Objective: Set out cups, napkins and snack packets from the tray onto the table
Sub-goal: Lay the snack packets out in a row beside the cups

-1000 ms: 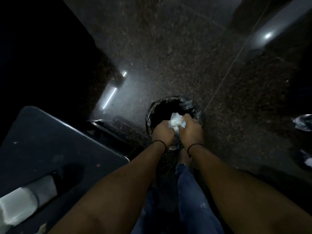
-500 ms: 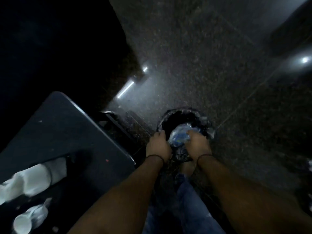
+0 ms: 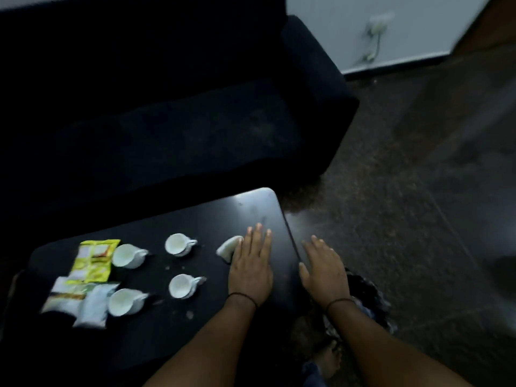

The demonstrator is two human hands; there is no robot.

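Four white cups sit on the dark tabletop (image 3: 251, 210) in two loose rows: a far pair, the far left cup (image 3: 127, 255) and the far right cup (image 3: 178, 244), and a near pair, the near left cup (image 3: 122, 302) and the near right cup (image 3: 183, 286). All four lean over so their mouths show, and as far as the dim light allows, each looks empty. They stand apart from one another, which reads as places being laid, not a stack waiting to be sorted.

To their left the snack packets lie flat and grouped: a yellow packet (image 3: 93, 259) beside the far left cup, and white packets (image 3: 79, 301) overlapping each other beside the near left cup. No tray is visible.

The left hand (image 3: 250, 268) lies over the tabletop near its right end, fingers straight and close together, holding nothing. Its thumb side touches or just covers a folded white napkin (image 3: 227, 247), so it seems to be smoothing the napkin down or about to slide it toward the cups. The right hand (image 3: 324, 268) hovers just past the tabletop's right edge, fingers spread and relaxed, its grip empty too.

Below that hand a bin lined with a dark bag (image 3: 371, 297) stands on the floor beside the tabletop; what lies inside cannot be made out.
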